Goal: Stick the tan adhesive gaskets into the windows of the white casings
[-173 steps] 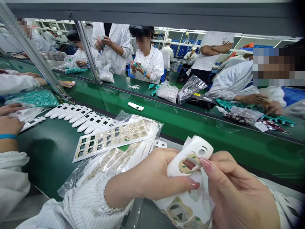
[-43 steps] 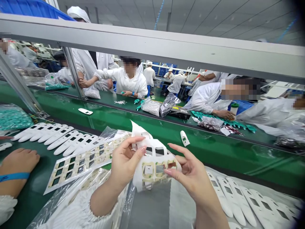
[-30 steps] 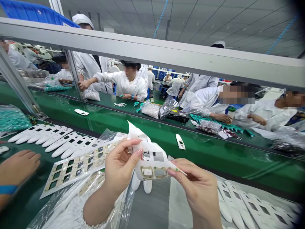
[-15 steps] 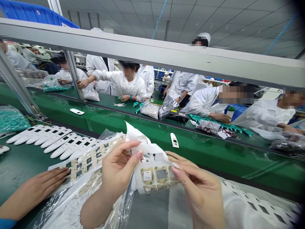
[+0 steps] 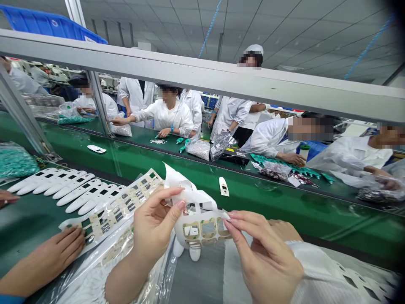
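Pinch is the grip of your right hand (image 5: 264,253) — thumb and fingers close on the right end of the white die-cut sheet (image 5: 202,223), which carries tan adhesive frames (image 5: 209,228). Your left hand (image 5: 155,230) grasps the same sheet on its left side, so the sheet is held up between both hands, off the belt; this seems to keep the frames from touching any surface. Two rounded white tips (image 5: 186,253) show just under it — what they belong to, you cannot tell. Near left, a co-worker's hand (image 5: 71,240) lies on a window-cut adhesive sheet (image 5: 110,217). Beyond it, white plastic casings (image 5: 76,198) lie side by side on the green conveyor belt (image 5: 126,162), which keeps each one separate.
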`<state>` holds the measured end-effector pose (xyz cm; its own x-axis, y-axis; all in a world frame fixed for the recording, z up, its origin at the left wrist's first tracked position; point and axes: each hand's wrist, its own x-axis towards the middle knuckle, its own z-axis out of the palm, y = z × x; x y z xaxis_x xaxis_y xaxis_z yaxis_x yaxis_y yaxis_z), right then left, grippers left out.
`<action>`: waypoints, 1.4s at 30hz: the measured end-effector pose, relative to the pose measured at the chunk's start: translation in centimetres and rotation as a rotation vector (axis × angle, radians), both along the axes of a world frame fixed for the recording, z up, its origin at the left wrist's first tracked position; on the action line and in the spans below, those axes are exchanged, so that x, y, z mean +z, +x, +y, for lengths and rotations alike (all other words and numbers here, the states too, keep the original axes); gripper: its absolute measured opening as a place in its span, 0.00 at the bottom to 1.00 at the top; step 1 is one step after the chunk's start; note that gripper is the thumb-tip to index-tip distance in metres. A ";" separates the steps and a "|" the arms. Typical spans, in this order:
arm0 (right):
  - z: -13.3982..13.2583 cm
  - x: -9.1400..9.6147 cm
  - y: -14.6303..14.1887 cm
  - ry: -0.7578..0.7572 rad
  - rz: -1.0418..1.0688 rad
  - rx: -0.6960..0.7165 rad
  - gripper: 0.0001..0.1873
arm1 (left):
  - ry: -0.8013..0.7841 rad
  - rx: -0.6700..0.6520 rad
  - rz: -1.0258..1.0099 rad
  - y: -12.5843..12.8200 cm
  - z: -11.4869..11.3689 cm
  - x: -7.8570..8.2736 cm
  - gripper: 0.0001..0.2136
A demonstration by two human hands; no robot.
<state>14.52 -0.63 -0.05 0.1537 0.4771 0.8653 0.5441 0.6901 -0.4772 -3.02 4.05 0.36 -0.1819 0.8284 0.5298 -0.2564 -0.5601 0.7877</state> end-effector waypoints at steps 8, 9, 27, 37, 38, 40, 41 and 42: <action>-1.1 1.1 -0.1 0.077 -0.234 -0.155 0.15 | -0.075 -0.011 0.009 -0.1 0.1 -0.2 0.09; -1.3 1.3 -0.1 0.062 -0.237 -0.129 0.15 | -0.107 -0.017 0.010 -0.2 0.2 -0.2 0.09; -1.3 -0.7 11.9 -0.569 0.155 -0.721 0.36 | -0.456 -0.161 -0.251 -0.7 1.8 0.5 0.20; 1.8 -9.4 16.8 -1.215 0.181 -0.924 0.21 | -0.465 -0.218 -0.209 -0.7 1.3 0.2 0.21; 1.9 -9.3 16.9 -1.203 0.198 -0.915 0.21 | -0.461 -0.217 -0.193 -0.7 1.4 0.0 0.21; 2.0 -8.4 16.9 -1.155 0.240 -0.862 0.20 | -0.450 -0.218 -0.151 -0.7 1.5 -0.3 0.21; 2.0 -7.7 16.7 -1.116 0.261 -0.814 0.20 | -0.442 -0.220 -0.129 -0.7 1.6 -0.4 0.21; 2.0 -6.7 16.3 -1.065 0.281 -0.752 0.21 | -0.432 -0.222 -0.102 -0.7 1.6 -0.4 0.21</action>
<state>30.82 1.39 -6.80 0.7863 0.6174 0.0211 0.4203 -0.5096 -0.7508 -3.71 5.61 -0.05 -0.0092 0.9929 0.1182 -0.4208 -0.1111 0.9003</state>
